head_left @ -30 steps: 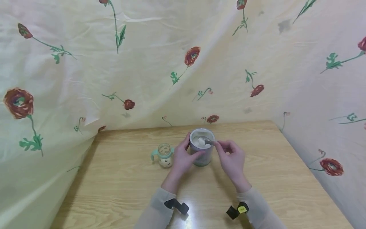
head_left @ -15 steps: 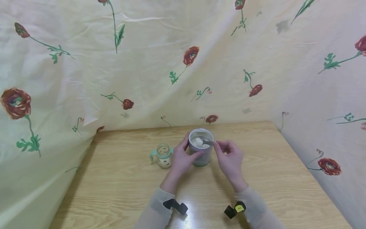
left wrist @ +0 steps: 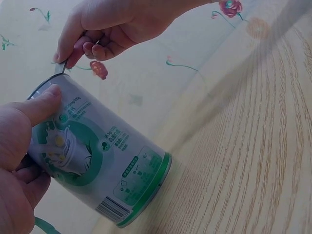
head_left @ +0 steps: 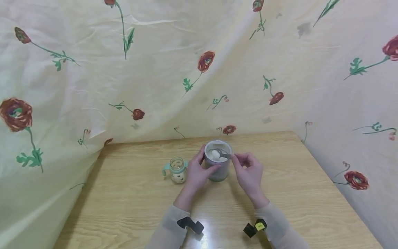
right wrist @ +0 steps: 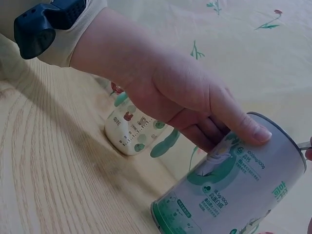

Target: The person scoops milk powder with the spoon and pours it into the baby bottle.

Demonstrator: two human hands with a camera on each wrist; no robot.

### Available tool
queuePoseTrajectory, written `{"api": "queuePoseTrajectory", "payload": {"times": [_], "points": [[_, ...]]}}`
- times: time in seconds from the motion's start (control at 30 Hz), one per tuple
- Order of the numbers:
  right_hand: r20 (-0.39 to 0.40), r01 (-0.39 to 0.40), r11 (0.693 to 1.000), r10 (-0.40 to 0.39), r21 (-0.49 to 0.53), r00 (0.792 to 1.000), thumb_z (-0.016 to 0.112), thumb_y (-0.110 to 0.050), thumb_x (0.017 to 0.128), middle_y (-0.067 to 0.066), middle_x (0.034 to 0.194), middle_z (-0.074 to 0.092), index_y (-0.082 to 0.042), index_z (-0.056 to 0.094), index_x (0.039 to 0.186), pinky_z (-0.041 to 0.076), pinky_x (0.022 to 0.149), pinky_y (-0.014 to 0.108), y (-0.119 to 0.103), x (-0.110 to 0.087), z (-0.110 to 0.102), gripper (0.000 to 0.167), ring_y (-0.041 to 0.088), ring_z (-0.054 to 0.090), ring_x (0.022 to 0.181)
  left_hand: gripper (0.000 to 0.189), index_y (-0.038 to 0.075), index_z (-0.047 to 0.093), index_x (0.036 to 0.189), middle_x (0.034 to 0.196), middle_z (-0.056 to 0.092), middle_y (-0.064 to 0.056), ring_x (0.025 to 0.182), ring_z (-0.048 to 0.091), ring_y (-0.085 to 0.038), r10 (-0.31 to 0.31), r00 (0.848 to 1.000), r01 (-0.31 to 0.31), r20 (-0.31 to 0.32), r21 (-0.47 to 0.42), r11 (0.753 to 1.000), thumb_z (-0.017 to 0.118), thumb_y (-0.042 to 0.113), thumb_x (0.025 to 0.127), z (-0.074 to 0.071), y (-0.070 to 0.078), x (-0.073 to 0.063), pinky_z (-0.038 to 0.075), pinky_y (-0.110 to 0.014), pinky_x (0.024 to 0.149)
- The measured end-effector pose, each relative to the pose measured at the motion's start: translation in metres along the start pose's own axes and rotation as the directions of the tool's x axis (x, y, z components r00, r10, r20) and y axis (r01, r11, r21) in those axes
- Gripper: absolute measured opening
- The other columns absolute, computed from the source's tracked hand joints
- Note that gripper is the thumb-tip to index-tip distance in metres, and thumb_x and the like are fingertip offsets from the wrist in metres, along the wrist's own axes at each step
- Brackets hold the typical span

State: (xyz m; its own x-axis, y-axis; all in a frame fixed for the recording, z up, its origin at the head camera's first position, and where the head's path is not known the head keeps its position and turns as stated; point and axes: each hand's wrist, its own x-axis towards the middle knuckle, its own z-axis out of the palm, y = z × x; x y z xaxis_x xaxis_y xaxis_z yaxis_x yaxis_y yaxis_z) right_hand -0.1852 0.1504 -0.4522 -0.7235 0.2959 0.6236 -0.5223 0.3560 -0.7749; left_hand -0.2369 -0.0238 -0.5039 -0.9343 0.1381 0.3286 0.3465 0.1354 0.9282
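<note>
My left hand (head_left: 196, 173) grips the side of a milk powder tin (head_left: 217, 173), its thumb across the near side just under the rim. White and green with printing, the tin stands upright and lidless, pale powder showing inside. At the tin's right rim, my right hand (head_left: 250, 174) pinches the handle of a grey metal spoon (head_left: 225, 155) between thumb and forefinger. The spoon's head lies inside the opening with a white heap of powder (head_left: 216, 154) on it. In the left wrist view, only a short bit of the handle (left wrist: 60, 67) shows above the rim.
Just left of my left hand stands a lidless baby bottle (head_left: 178, 173) with turquoise handles and a printed face. In the right wrist view it shows measuring marks. A flower-printed cloth (head_left: 168, 69) hangs behind and beside the wooden table (head_left: 130, 207).
The spoon's head with its powder has shifted slightly left inside the tin. Both hands keep their hold, and the whole head view has drifted a little.
</note>
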Motion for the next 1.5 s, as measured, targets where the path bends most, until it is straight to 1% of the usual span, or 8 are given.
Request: {"api": "queuePoseTrajectory", "payload": {"times": [0.33, 0.47, 0.6, 0.8, 0.97, 1.13, 1.27, 1.5], "points": [[0.009, 0.040, 0.999, -0.040, 0.004, 0.999, 0.075, 0.020, 0.087, 0.027, 0.086, 0.073, 0.015, 0.069, 0.090, 0.051, 0.066, 0.009, 0.000, 0.001, -0.001, 0.009, 0.002, 0.060, 0.071, 0.097, 0.005, 0.043, 0.163, 0.165, 0.045, -0.010, 0.149, 0.047, -0.024, -0.019, 1.000, 0.019, -0.004, 0.002, 1.000, 0.095, 0.024, 0.084, 0.000, -0.002, 0.000, 0.041, -0.037, 0.121], [0.024, 0.016, 1.000, -0.016, -0.005, 1.000, 0.076, 0.019, 0.088, 0.026, 0.087, 0.074, 0.014, 0.070, 0.091, 0.050, 0.066, 0.009, -0.001, 0.002, -0.002, 0.009, 0.003, 0.060, 0.071, 0.098, 0.006, 0.042, 0.163, 0.165, 0.045, -0.008, 0.149, 0.046, -0.022, -0.031, 1.000, 0.031, 0.000, -0.007, 1.000, 0.095, 0.023, 0.083, 0.000, -0.001, 0.000, 0.040, -0.036, 0.121], [0.042, -0.009, 1.000, 0.009, -0.009, 0.999, 0.076, 0.018, 0.088, 0.024, 0.087, 0.075, 0.013, 0.070, 0.092, 0.050, 0.066, 0.010, 0.000, 0.002, -0.002, 0.008, 0.005, 0.061, 0.071, 0.097, 0.005, 0.042, 0.163, 0.165, 0.045, -0.010, 0.149, 0.047, -0.025, -0.023, 1.000, 0.023, 0.000, -0.009, 1.000, 0.095, 0.024, 0.084, 0.000, -0.002, 0.000, 0.040, -0.038, 0.122], [0.049, -0.034, 0.999, 0.034, -0.011, 0.998, 0.077, 0.016, 0.090, 0.024, 0.088, 0.075, 0.012, 0.071, 0.093, 0.050, 0.066, 0.011, -0.002, 0.003, -0.003, 0.007, 0.005, 0.060, 0.072, 0.096, 0.005, 0.042, 0.163, 0.165, 0.045, -0.011, 0.149, 0.047, -0.026, -0.015, 1.000, 0.015, 0.003, 0.001, 1.000, 0.094, 0.025, 0.085, -0.001, -0.002, -0.001, 0.041, -0.039, 0.122], [0.046, -0.083, 0.997, 0.083, -0.006, 0.995, 0.076, 0.013, 0.092, 0.025, 0.091, 0.075, 0.012, 0.071, 0.094, 0.050, 0.067, 0.011, -0.001, 0.003, -0.004, 0.006, 0.004, 0.061, 0.074, 0.097, 0.007, 0.041, 0.164, 0.165, 0.046, -0.009, 0.149, 0.047, -0.026, -0.013, 1.000, 0.013, 0.013, 0.005, 1.000, 0.094, 0.025, 0.085, -0.001, -0.002, 0.000, 0.041, -0.041, 0.122], [0.043, -0.131, 0.991, 0.131, -0.005, 0.990, 0.077, 0.011, 0.093, 0.024, 0.093, 0.075, 0.010, 0.072, 0.096, 0.050, 0.069, 0.011, 0.016, 0.002, -0.004, 0.006, 0.004, 0.062, 0.076, 0.097, 0.008, 0.042, 0.164, 0.165, 0.046, -0.008, 0.149, 0.046, -0.024, -0.017, 1.000, 0.017, 0.018, 0.002, 1.000, 0.094, 0.025, 0.085, -0.001, -0.002, 0.000, 0.041, -0.040, 0.122], [0.043, -0.136, 0.991, 0.137, -0.008, 0.990, 0.079, 0.006, 0.093, 0.019, 0.094, 0.077, 0.006, 0.074, 0.097, 0.050, 0.068, 0.012, 0.033, 0.001, -0.005, 0.007, 0.005, 0.062, 0.076, 0.097, 0.009, 0.042, 0.164, 0.165, 0.046, -0.006, 0.149, 0.046, -0.023, -0.025, 1.000, 0.025, 0.017, 0.000, 1.000, 0.094, 0.026, 0.085, -0.001, -0.002, 0.000, 0.041, -0.040, 0.122], [0.045, -0.138, 0.990, 0.136, 0.027, 0.990, 0.081, 0.001, 0.094, 0.016, 0.096, 0.078, 0.003, 0.075, 0.097, 0.053, 0.067, 0.014, 0.037, 0.002, -0.006, 0.008, 0.007, 0.066, 0.077, 0.096, 0.007, 0.042, 0.164, 0.164, 0.047, -0.008, 0.149, 0.047, -0.025, -0.023, 1.000, 0.023, 0.019, 0.001, 1.000, 0.094, 0.025, 0.085, -0.002, 0.001, 0.000, 0.041, -0.041, 0.122]]}}
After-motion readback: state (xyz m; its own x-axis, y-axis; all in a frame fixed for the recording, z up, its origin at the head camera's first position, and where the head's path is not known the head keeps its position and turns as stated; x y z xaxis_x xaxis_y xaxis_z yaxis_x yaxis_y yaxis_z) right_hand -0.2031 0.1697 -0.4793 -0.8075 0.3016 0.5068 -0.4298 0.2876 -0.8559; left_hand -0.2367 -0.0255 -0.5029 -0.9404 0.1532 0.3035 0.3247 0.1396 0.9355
